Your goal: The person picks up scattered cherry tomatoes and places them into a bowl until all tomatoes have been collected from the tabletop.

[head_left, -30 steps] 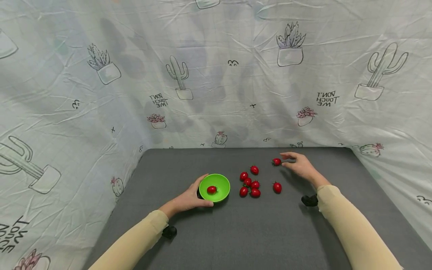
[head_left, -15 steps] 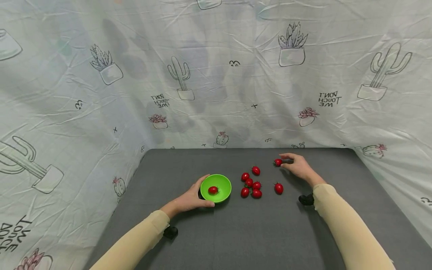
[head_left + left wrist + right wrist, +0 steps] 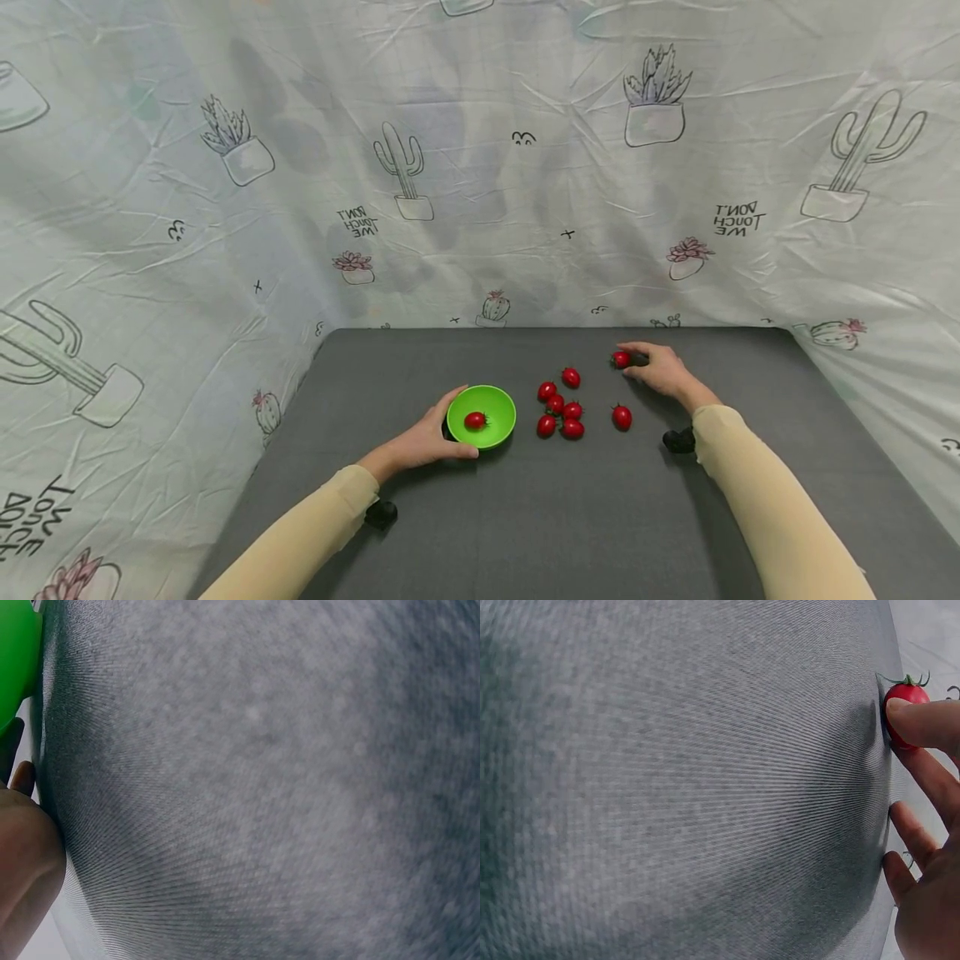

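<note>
My left hand holds the left side of a small green bowl, thumb at the near side and fingers at the far side. One red cherry tomato with a green stem lies in the bowl. At the back right, my right hand pinches another cherry tomato between thumb and index finger; it appears to rest on the table. The left wrist view catches only an edge of the bowl and part of the left hand.
Several loose cherry tomatoes cluster right of the bowl. A single cherry tomato lies apart, nearer than the right hand. The dark grey table ends at a white curtain printed with cactus drawings.
My right hand has moved slightly left and its thumb and fingers have closed round the far tomato. The left hand stays on the bowl. The head view has shifted a little.
</note>
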Demonstrator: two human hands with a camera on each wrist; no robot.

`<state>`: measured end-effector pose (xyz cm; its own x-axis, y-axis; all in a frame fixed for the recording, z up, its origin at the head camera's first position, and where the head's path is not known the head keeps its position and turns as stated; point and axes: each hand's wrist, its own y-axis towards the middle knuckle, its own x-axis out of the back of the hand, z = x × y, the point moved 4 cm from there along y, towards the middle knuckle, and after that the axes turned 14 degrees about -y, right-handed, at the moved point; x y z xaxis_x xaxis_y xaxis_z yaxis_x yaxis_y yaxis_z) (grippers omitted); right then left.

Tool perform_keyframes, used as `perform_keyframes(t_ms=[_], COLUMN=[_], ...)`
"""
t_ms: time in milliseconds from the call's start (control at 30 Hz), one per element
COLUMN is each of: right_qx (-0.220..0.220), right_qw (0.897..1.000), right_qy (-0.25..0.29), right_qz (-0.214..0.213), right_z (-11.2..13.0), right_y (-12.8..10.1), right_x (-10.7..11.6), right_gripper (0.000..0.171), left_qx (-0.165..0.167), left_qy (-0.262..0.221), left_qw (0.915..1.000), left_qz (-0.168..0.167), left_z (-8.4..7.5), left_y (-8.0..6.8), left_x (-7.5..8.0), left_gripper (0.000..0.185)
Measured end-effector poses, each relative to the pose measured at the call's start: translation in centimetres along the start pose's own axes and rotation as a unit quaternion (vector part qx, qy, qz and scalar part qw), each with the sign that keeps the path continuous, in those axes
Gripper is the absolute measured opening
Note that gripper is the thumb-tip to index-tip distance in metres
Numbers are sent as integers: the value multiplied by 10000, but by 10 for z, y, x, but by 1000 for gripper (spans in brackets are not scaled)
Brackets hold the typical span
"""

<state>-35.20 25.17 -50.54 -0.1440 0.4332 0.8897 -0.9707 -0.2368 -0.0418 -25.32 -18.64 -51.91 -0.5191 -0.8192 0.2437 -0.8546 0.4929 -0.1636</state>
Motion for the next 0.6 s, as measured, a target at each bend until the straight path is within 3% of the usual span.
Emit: perform_keyframes(t_ms=[600], right_qx=[74], right_qw=[9993], right_qy=[44], right_qz=[-373], right_z=[-3], right_y=[-7], right_x=[-2], right_gripper=[43], left_qx=[-87], left_qy=[-32], left_qw=[10000], left_qz=[-3], left_z=[0], left_y=[0], left_x=[0], left_gripper=[112])
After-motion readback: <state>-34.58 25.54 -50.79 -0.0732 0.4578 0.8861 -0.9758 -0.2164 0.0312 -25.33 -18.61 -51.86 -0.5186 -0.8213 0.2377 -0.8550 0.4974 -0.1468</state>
